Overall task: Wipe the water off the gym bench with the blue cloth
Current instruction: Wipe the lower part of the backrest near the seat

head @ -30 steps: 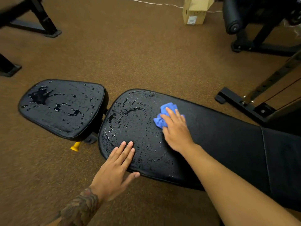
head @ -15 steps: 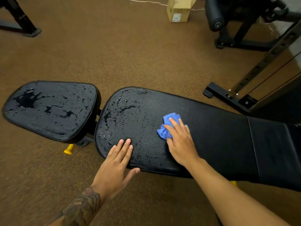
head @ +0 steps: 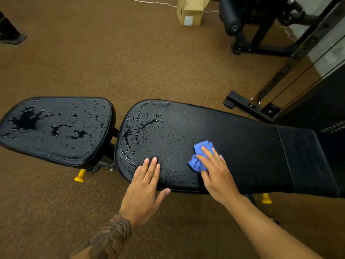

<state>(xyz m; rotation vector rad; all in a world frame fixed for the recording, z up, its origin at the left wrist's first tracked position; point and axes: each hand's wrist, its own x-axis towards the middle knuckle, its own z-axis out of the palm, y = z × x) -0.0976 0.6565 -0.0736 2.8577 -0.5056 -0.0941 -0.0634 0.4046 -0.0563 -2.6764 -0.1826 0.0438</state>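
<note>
A black gym bench has a long back pad (head: pixel 242 146) and a separate seat pad (head: pixel 56 128) to its left. Water (head: pixel 145 126) lies in beads and streaks on the left end of the back pad, and in bigger puddles on the seat pad. My right hand (head: pixel 216 174) presses a crumpled blue cloth (head: pixel 200 156) flat onto the back pad near its front edge. My left hand (head: pixel 147 186) rests flat with fingers spread on the pad's front left edge, holding nothing. The pad to the right of the cloth looks dry.
Brown speckled floor lies all around. A cardboard box (head: pixel 190 12) and a white cable sit at the back. Black exercise machine frames (head: pixel 261 34) stand at the back right, with a rack foot (head: pixel 248 107) close behind the bench. Yellow knobs (head: pixel 80 175) stick out under the bench.
My right hand has slid the blue cloth toward me, from the middle of the back pad to near its front edge. My left hand stays on the pad's edge.
</note>
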